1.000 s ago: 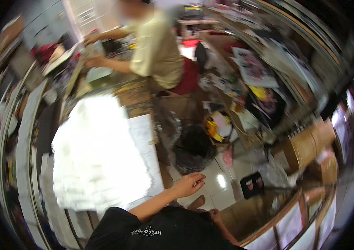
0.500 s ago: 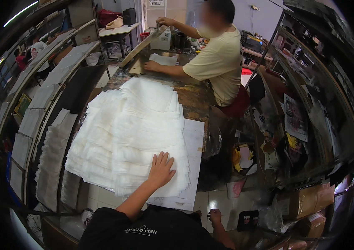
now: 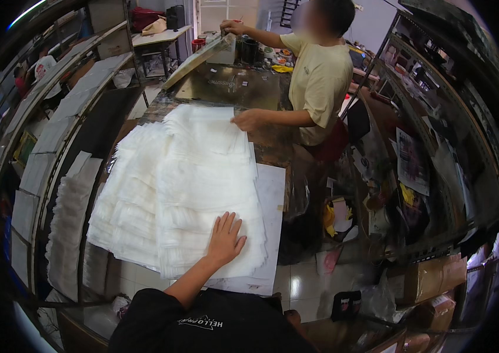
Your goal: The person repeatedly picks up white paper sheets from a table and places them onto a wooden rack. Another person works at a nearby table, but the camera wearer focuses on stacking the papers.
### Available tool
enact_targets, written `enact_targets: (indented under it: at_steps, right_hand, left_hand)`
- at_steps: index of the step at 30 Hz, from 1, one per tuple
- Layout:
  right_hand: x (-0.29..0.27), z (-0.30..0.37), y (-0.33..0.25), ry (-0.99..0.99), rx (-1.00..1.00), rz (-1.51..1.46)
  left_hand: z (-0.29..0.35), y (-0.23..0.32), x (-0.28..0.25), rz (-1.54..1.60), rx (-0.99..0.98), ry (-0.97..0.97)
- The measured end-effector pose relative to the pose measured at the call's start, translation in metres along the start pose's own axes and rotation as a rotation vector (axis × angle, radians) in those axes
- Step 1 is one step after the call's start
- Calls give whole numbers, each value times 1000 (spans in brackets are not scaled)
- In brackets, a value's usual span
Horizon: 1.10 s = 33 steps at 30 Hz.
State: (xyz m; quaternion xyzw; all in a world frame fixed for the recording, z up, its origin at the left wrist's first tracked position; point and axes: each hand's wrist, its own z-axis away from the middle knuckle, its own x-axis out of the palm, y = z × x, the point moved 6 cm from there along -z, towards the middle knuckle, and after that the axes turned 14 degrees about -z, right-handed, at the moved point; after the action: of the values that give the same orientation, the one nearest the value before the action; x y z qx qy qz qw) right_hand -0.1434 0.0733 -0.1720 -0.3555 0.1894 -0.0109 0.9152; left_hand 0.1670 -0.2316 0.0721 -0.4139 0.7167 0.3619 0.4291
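My left hand (image 3: 224, 239) lies flat on the lower right part of a wide stack of thin white sheets (image 3: 202, 182). Its fingers are stretched out and slightly apart, with nothing gripped. The sheets are fanned in overlapping layers and rest on a larger white board (image 3: 270, 212) at the near end of a dark, stained table (image 3: 273, 132). My right hand is out of view. Across the table, a co-worker in a pale yellow shirt holds up a tilted frame (image 3: 199, 62) with one hand; the co-worker's other hand (image 3: 249, 119) is at the stack's far right corner.
A dark flat plate (image 3: 226, 85) lies under the raised frame. Racks with grey-white panels (image 3: 49, 153) line the left side. Cluttered metal shelving (image 3: 437, 112) stands at the right, with cardboard boxes (image 3: 429, 279) below. A white table (image 3: 161, 36) stands at the back left.
The co-worker's lower hand has moved from the plate to the stack's far corner, and the white sheet on the plate is gone. My right hand has left the view; my left stays put.
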Motion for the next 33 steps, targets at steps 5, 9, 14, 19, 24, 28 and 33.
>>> enact_targets:
  at_steps: [5, 9, 14, 19, 24, 28, 33]
  right_hand:
    - [-11, 1, 50, 64, 39, -214]
    - [-2, -7, 46, 60, 51, -276]
    - [19, -28, 39, 110, 70, -235]
    - [30, -65, 75, 239, -154, -152]
    - [23, -29, -1, 279, -286, -357]
    - [11, 31, -131, 90, -332, -880]
    - [-36, 111, -242, 237, -636, -485]
  left_hand:
    - [-43, -1, -35, 26, -60, 218]
    - [-90, -21, -34, -137, -100, 191]
    - [-134, -56, 4, -407, -214, -263]
    - [-135, -77, 57, -541, -63, -238]
    - [-128, -29, 37, -265, 173, -63]
    - [-72, 88, 40, 39, 464, -170]
    - [8, 210, 48, 326, 832, -289]
